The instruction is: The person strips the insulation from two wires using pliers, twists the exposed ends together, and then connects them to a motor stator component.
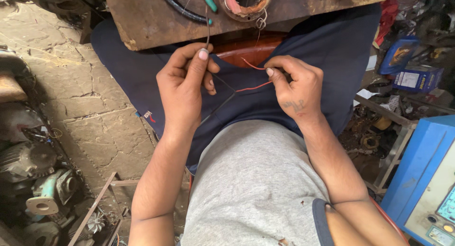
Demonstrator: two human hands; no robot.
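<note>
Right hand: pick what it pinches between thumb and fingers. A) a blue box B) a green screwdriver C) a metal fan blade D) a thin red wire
D: the right hand has its grip closed on a thin red wire that runs toward the left hand, which pinches a thin dark wire leading up to the wooden bench.

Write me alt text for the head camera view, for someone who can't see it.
Seen from above, a seated person's left hand pinches a thin dark wire while the right hand pinches a thin red wire over their lap. Ahead sits a worn wooden bench with a motor stator; a blue machine stands at right.
</note>
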